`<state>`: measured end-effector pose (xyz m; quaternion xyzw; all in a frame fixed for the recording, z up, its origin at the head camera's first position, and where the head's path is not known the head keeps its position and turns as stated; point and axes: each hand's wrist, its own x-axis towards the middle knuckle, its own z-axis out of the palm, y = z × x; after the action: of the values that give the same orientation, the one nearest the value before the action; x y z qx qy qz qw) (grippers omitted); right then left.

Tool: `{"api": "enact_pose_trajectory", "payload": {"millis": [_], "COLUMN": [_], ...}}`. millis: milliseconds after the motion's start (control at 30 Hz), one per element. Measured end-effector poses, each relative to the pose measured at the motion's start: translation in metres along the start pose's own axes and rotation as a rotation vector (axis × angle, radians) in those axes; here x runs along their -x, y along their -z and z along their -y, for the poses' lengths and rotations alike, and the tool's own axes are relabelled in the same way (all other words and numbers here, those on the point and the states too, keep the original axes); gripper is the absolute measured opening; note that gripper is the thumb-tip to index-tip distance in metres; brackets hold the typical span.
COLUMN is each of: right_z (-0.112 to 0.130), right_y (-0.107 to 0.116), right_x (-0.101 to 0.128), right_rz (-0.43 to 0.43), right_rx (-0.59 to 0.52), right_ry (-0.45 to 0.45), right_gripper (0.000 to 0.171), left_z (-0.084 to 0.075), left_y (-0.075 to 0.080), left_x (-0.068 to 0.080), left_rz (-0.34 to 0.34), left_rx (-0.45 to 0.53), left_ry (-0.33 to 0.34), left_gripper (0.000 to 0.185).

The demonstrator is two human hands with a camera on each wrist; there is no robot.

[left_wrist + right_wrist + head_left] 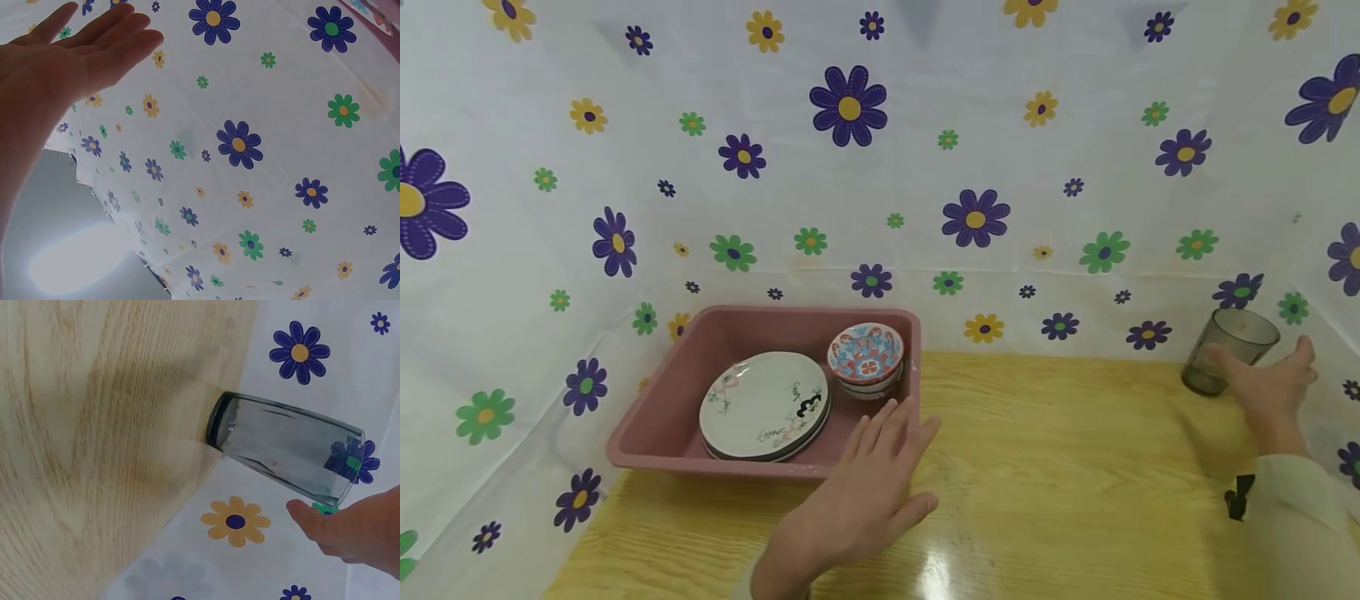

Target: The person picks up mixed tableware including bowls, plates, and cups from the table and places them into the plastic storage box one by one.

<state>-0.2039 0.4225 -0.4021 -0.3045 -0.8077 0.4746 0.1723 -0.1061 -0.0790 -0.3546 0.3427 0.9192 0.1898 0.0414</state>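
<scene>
My right hand (pixel 1273 387) reaches in beside a grey-tinted drinking glass (pixel 1247 327) at the table's back right, fingers spread. In the right wrist view, the glass (pixel 281 447) has a thick dark base, and a digit of my right hand (pixel 353 531) is near its rim; whether they touch I cannot tell. My left hand (pixel 861 504) hovers by the front right corner of a pink plastic tub (pixel 715 468), palm down, holding nothing. Its straight fingers also show in the left wrist view. Inside the tub are stacked white plates (pixel 760 400) and patterned bowls (pixel 865 354).
A pale wooden table (pixel 1052 467) carries the tub on its left and the glass on its right. A white sheet (pixel 910 175) with printed flowers hangs behind and at both sides. Some small black thing (pixel 1238 497) shows by the right sleeve.
</scene>
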Motion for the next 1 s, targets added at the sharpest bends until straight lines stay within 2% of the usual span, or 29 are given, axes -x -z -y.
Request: {"api": "enact_pose_trajectory", "payload": {"millis": [167, 333, 500, 633, 833, 1000], "right_z": [-0.001, -0.001, -0.007, -0.017, -0.040, -0.035], "right_y": [0.003, 0.004, 0.000, -0.008, -0.020, -0.019], "right_x": [-0.008, -0.014, -0.018, -0.031, -0.060, -0.055], "right_rz": [0.043, 0.055, 0.091, 0.115, 0.060, 0.028], "right_rx": [0.064, 0.075, 0.035, -0.029, -0.110, -0.102], "right_ry": [0.011, -0.047, -0.077, -0.091, -0.143, -0.156], "right_gripper": [0.109, 0.111, 0.116, 0.120, 0.127, 0.122], "left_z": [0.000, 0.001, 0.003, 0.004, 0.007, 0.008], "left_y": [-0.002, -0.003, -0.005, -0.006, -0.005, -0.004], "left_x": [0.000, 0.000, 0.002, 0.004, 0.002, 0.000], "left_rz": [0.007, 0.005, -0.013, -0.039, -0.043, -0.023], "left_rx": [-0.030, -0.028, -0.041, -0.064, -0.059, -0.054], "left_ry": [0.002, 0.014, 0.024, 0.022, 0.016, 0.023], "left_gripper": [0.070, 0.070, 0.069, 0.069, 0.070, 0.070]}}
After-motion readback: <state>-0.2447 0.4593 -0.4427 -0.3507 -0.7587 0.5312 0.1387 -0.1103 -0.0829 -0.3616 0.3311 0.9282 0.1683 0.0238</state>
